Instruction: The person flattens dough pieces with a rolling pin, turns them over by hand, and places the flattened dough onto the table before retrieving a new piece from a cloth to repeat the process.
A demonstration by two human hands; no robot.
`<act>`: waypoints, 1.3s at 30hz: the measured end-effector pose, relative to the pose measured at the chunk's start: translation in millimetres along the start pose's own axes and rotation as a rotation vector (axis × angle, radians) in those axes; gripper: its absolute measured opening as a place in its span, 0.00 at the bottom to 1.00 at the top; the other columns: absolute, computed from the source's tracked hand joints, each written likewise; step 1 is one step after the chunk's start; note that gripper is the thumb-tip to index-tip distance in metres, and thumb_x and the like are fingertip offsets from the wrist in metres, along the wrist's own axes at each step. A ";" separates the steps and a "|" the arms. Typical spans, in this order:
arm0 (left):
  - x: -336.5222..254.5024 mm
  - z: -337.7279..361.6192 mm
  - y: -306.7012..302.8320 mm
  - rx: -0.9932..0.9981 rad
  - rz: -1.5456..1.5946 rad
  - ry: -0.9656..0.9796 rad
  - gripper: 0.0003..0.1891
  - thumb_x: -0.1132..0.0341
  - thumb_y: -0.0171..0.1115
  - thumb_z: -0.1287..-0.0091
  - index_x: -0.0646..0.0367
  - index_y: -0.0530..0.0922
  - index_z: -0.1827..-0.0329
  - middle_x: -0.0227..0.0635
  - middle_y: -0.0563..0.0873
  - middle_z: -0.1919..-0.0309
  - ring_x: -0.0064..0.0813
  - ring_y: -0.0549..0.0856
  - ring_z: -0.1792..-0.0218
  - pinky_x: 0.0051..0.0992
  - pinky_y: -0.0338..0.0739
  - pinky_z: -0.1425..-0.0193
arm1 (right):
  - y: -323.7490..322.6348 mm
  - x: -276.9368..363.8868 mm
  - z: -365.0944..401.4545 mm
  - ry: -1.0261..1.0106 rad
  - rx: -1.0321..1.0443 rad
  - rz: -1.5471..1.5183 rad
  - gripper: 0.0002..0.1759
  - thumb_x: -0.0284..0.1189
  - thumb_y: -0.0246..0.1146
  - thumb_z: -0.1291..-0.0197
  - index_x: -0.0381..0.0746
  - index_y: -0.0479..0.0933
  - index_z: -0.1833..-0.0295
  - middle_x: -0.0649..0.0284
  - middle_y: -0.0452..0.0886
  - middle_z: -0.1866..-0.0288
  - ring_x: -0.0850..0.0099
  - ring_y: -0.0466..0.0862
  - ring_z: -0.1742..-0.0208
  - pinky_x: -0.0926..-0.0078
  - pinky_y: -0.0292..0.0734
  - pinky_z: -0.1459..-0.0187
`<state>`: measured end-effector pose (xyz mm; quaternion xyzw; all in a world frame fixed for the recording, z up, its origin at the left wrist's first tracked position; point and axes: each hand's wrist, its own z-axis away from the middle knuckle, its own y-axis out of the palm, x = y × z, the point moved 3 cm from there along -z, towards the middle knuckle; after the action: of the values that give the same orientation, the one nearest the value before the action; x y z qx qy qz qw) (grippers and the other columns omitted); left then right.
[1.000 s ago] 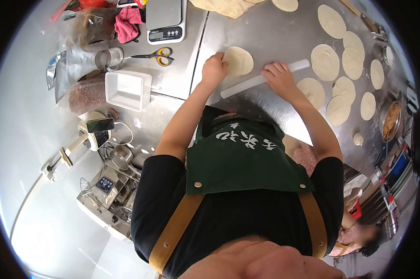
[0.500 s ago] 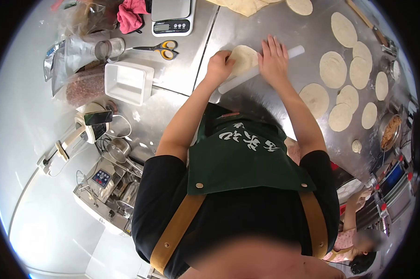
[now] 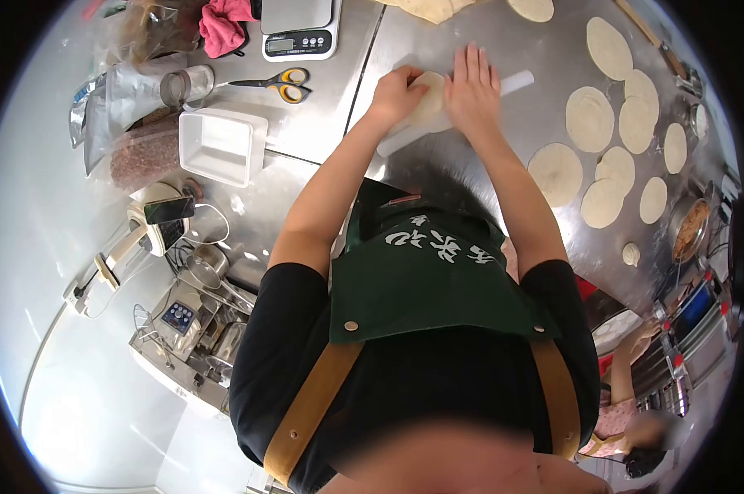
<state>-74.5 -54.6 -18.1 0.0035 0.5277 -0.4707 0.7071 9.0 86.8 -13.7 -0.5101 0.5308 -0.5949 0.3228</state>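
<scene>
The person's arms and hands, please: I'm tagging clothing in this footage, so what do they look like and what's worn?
The left hand and right hand are ungloved, and the forearms are uncovered. Short, plain black sleeves sit higher up the arms. A dark green apron with white characters and brown straps covers the chest.

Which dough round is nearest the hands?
The dough round between the left hand and right hand, by the rolling pin; the other rounds lie farther right, clear of both.
</scene>
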 end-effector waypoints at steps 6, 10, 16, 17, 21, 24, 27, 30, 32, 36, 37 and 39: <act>-15.8 -9.1 -0.8 0.134 -0.391 0.061 0.16 0.64 0.65 0.40 0.59 0.82 0.50 0.45 0.88 0.59 0.41 0.87 0.56 0.35 0.81 0.52 | -9.7 -20.0 40.2 -0.151 -0.031 -0.080 0.36 0.42 0.63 0.42 0.37 0.66 0.31 0.52 0.62 0.25 0.56 0.64 0.26 0.51 0.54 0.27; -44.5 17.8 -0.7 0.119 -0.570 0.205 0.14 0.65 0.66 0.42 0.60 0.81 0.54 0.46 0.87 0.60 0.47 0.85 0.55 0.39 0.80 0.53 | -33.9 -50.2 69.5 -0.425 0.082 -0.128 0.31 0.38 0.71 0.54 0.42 0.74 0.42 0.58 0.71 0.33 0.61 0.69 0.31 0.52 0.56 0.27; -55.7 31.3 -1.7 0.038 -0.382 0.141 0.14 0.69 0.65 0.43 0.62 0.80 0.54 0.49 0.86 0.60 0.50 0.85 0.56 0.41 0.79 0.52 | -56.5 -73.8 66.0 -0.527 0.132 -0.206 0.20 0.31 0.73 0.57 0.46 0.78 0.56 0.67 0.75 0.54 0.67 0.75 0.45 0.55 0.62 0.30; -46.0 27.4 1.6 0.037 -0.388 0.076 0.14 0.69 0.64 0.42 0.62 0.80 0.53 0.50 0.86 0.60 0.50 0.85 0.56 0.41 0.79 0.52 | -61.6 -75.5 62.7 -0.536 0.113 -0.218 0.19 0.31 0.73 0.57 0.45 0.78 0.56 0.68 0.75 0.57 0.67 0.75 0.47 0.55 0.63 0.31; -18.5 15.3 11.3 0.049 -0.422 0.061 0.10 0.69 0.64 0.41 0.61 0.79 0.58 0.49 0.84 0.56 0.49 0.84 0.53 0.42 0.79 0.50 | -73.7 -65.9 41.2 -0.559 0.154 -0.226 0.19 0.31 0.73 0.56 0.44 0.78 0.56 0.68 0.75 0.57 0.67 0.75 0.47 0.55 0.63 0.31; -13.4 19.2 8.6 0.033 -0.387 0.079 0.11 0.69 0.63 0.40 0.61 0.79 0.55 0.49 0.84 0.55 0.48 0.83 0.51 0.42 0.79 0.48 | -58.2 -60.9 28.5 -0.568 0.171 -0.241 0.19 0.33 0.73 0.55 0.44 0.78 0.56 0.66 0.75 0.56 0.67 0.75 0.46 0.55 0.63 0.31; -11.1 19.7 8.7 0.020 -0.343 0.076 0.13 0.70 0.63 0.41 0.61 0.80 0.53 0.48 0.84 0.55 0.48 0.83 0.51 0.41 0.78 0.47 | -42.2 -59.5 29.0 -0.541 0.191 -0.227 0.20 0.38 0.71 0.51 0.43 0.78 0.53 0.63 0.75 0.50 0.64 0.74 0.42 0.55 0.61 0.31; -11.8 20.2 7.1 0.047 -0.338 0.057 0.14 0.71 0.63 0.41 0.61 0.80 0.51 0.48 0.84 0.55 0.48 0.83 0.51 0.41 0.78 0.47 | -38.1 -50.8 27.6 -0.428 0.067 -0.194 0.23 0.42 0.68 0.47 0.42 0.77 0.49 0.59 0.73 0.41 0.61 0.71 0.36 0.54 0.60 0.30; -14.4 21.0 6.7 0.059 -0.331 0.064 0.15 0.70 0.63 0.41 0.61 0.80 0.50 0.48 0.85 0.54 0.48 0.83 0.51 0.41 0.78 0.47 | -33.9 -36.5 20.1 -0.300 -0.010 -0.108 0.26 0.44 0.65 0.43 0.41 0.76 0.44 0.56 0.71 0.33 0.59 0.69 0.32 0.53 0.58 0.29; -10.3 17.2 7.2 0.045 -0.177 0.050 0.16 0.69 0.63 0.40 0.61 0.81 0.48 0.47 0.86 0.56 0.45 0.85 0.53 0.36 0.78 0.47 | -20.5 -32.4 30.0 -0.183 -0.003 -0.028 0.28 0.40 0.60 0.40 0.40 0.72 0.36 0.55 0.66 0.27 0.57 0.66 0.28 0.49 0.56 0.29; -9.8 14.9 6.7 0.046 -0.120 0.058 0.18 0.69 0.63 0.39 0.61 0.81 0.46 0.46 0.86 0.57 0.42 0.85 0.55 0.34 0.78 0.48 | -19.5 -32.6 28.4 -0.183 0.020 -0.006 0.28 0.39 0.59 0.40 0.40 0.71 0.35 0.54 0.65 0.26 0.57 0.65 0.27 0.48 0.56 0.29; -3.8 15.4 10.9 0.075 -0.023 0.042 0.19 0.68 0.64 0.39 0.62 0.80 0.44 0.45 0.87 0.57 0.38 0.86 0.56 0.31 0.78 0.48 | -14.8 -27.7 25.8 -0.162 0.017 0.008 0.29 0.38 0.59 0.40 0.39 0.71 0.34 0.53 0.65 0.26 0.57 0.65 0.26 0.46 0.56 0.30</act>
<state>-55.7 -53.7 -13.8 0.0339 0.5242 -0.4983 0.6898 43.4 108.0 -8.9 -0.5518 0.4998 -0.5549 0.3713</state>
